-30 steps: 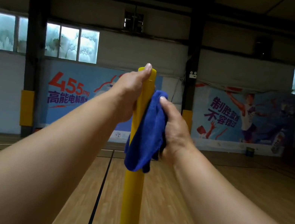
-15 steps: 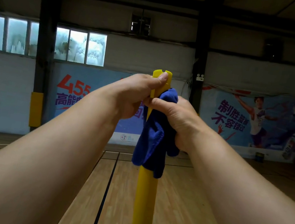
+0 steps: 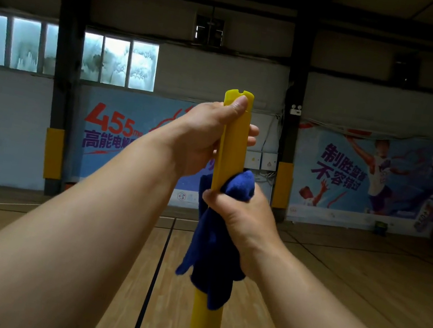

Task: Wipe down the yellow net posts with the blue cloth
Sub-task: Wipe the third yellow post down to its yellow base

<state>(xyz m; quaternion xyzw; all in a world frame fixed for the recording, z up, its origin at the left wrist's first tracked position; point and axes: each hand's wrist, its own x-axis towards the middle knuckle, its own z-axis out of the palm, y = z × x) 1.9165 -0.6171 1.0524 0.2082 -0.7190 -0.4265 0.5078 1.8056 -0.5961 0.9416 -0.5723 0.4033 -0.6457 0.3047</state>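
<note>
Left hand point(image 3: 203, 135) curled round upright yellow post point(image 3: 233, 149) just below its top, right hand point(image 3: 243, 220) beneath gripping blue cloth point(image 3: 211, 249) bunched vs. post, loose end hanging down.

Dim gym, wooden floor point(image 3: 360, 290), wall banners point(image 3: 366, 176), windows point(image 3: 117, 61)
</note>
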